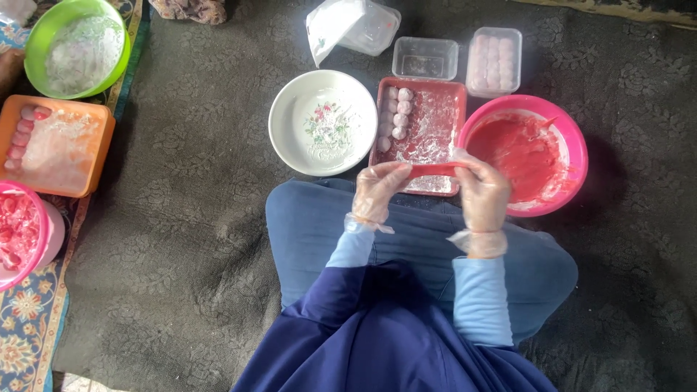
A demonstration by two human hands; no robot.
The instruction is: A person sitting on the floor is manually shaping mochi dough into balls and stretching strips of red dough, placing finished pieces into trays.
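Gloved, her left hand (379,190) pinches one end of a red dough strip (434,169), held just above the red tray (455,91) of floured balls (397,116); a white floral plate (284,127) sits left of it. Her right hand (483,194) pinches the other end, beside the pink bowl (573,138) of red dough.

the hands (428,190) sit just near of a red tray (435,131), hemmed by a white plate (290,123) on the left and a pink bowl (573,156) on the right, each just beside the tray. far of these, clear plastic boxes (425,58) close the way. open dark mat (181,189) lies left of the plate, up to an orange tray (102,145) and green bowl (43,36). the mat right of the pink bowl is free too.
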